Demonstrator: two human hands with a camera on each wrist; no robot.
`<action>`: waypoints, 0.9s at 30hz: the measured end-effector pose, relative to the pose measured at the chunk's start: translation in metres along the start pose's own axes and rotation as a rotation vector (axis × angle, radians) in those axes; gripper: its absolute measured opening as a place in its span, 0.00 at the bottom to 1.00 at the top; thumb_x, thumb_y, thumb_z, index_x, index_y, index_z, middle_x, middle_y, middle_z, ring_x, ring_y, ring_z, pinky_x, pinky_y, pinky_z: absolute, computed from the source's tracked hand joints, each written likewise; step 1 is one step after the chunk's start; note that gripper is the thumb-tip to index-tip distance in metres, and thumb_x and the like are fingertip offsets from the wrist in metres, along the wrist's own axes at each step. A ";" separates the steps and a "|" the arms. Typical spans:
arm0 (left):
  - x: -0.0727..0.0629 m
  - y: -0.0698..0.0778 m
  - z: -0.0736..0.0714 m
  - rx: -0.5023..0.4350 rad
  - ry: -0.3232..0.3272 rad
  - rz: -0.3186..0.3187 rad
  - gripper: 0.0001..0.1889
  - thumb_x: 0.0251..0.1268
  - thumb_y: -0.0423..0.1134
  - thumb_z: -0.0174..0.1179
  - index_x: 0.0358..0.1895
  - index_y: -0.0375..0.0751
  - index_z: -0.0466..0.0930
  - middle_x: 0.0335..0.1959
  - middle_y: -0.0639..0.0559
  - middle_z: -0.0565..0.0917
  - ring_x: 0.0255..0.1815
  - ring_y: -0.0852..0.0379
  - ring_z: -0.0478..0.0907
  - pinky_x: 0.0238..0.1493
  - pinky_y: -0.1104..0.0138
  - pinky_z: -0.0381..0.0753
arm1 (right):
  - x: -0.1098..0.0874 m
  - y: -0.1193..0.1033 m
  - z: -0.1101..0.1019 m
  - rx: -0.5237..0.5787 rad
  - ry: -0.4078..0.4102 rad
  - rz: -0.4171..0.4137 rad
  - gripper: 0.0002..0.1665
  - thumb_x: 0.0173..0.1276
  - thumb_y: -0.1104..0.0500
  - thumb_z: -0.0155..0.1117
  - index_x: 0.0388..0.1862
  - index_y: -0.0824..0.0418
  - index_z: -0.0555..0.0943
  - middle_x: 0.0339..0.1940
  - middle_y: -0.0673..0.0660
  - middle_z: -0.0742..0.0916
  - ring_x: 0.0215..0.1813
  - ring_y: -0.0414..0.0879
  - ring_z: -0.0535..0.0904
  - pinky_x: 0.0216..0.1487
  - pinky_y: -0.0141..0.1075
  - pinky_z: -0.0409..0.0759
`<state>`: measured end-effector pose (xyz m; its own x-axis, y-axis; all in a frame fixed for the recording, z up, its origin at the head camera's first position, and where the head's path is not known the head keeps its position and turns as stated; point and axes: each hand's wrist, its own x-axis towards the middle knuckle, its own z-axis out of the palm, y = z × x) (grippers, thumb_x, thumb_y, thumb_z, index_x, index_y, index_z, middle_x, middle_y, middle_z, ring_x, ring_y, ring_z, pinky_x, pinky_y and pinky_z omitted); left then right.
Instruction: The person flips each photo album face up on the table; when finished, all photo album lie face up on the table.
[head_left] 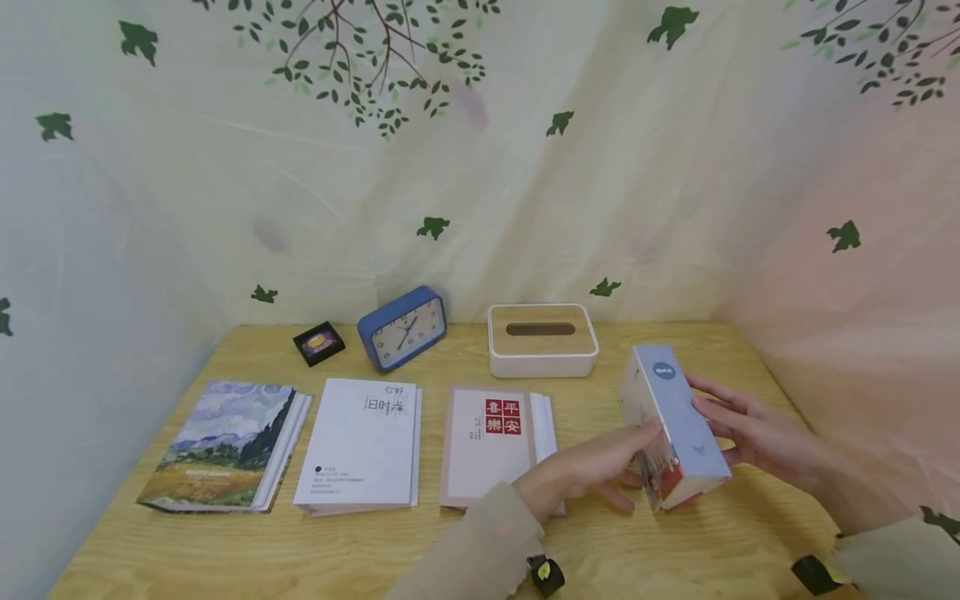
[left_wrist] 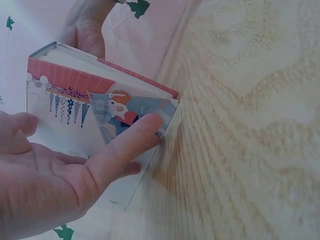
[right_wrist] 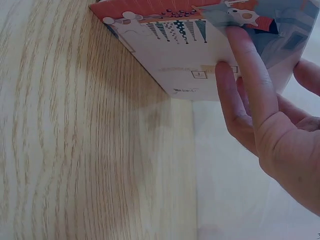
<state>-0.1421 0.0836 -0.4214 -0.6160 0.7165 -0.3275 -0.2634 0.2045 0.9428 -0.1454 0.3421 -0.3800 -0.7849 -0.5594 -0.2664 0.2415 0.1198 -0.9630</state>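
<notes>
A thick book (head_left: 684,417) with a pale blue spine stands tilted, spine up, at the right of the table. My left hand (head_left: 600,462) is at its left cover, thumb by the spine edge, the other fingers spread. In the left wrist view, the straight index finger of this left hand (left_wrist: 75,175) lies over the illustrated cover (left_wrist: 65,112). From the other side my right hand (head_left: 757,429) holds the book, its fingertips at the spine's right edge. The right wrist view has the right hand's fingers (right_wrist: 255,80) against a cover with bunting.
To the left lie a red-stamped book (head_left: 480,458), a white book (head_left: 352,450) and a landscape-covered book (head_left: 225,450). Behind them are a tissue box (head_left: 543,365), a blue clock (head_left: 405,329) and a small black-framed item (head_left: 318,343). A leaf-printed curtain (head_left: 480,183) borders the wooden table (head_left: 337,558).
</notes>
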 end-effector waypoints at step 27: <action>0.005 -0.005 -0.001 -0.302 0.101 0.134 0.22 0.77 0.55 0.55 0.60 0.42 0.77 0.41 0.46 0.84 0.40 0.48 0.83 0.39 0.50 0.88 | 0.009 0.017 0.002 -0.238 -0.054 -0.042 0.39 0.81 0.67 0.49 0.85 0.52 0.50 0.77 0.77 0.55 0.65 0.53 0.77 0.57 0.51 0.82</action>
<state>-0.1444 0.0857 -0.4277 -0.7263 0.6511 -0.2206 -0.3737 -0.1045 0.9217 -0.1467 0.3373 -0.3982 -0.7580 -0.6104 -0.2299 0.0635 0.2817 -0.9574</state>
